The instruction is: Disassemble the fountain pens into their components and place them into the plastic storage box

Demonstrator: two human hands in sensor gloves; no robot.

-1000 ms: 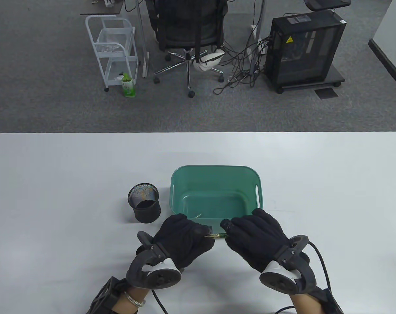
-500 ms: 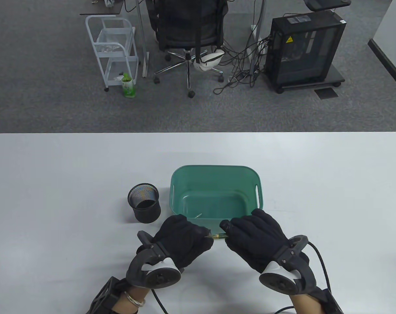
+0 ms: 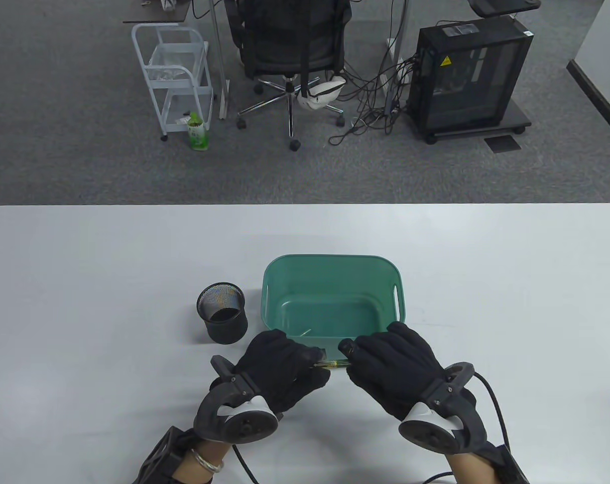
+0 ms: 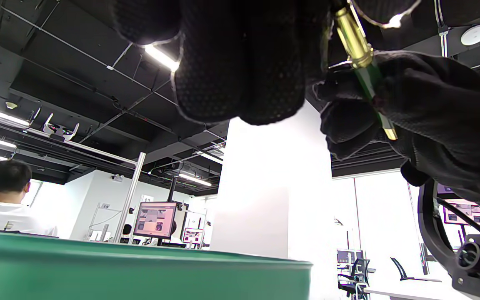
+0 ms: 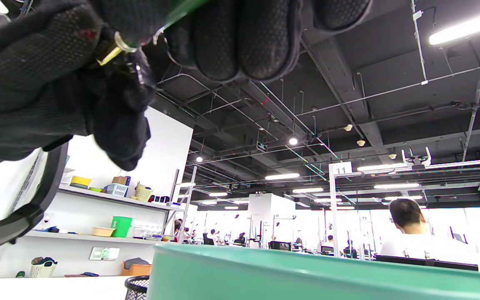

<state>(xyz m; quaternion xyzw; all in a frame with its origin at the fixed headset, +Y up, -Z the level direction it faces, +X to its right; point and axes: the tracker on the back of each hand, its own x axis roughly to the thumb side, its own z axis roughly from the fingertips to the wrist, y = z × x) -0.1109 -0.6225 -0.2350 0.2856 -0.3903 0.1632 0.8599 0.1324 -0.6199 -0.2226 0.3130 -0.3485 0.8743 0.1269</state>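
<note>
White table, on it my green plastic storage box with a black mesh pen cup just to its left, one small pale part on the box floor by the near wall. My left hand and right hand sit just in front of the box's near rim, both with fingers curled, each pinching one end of the same fountain pen. Pen is held level between them above the table, gold section on my left-hand side, green part on my right-hand side.
</note>
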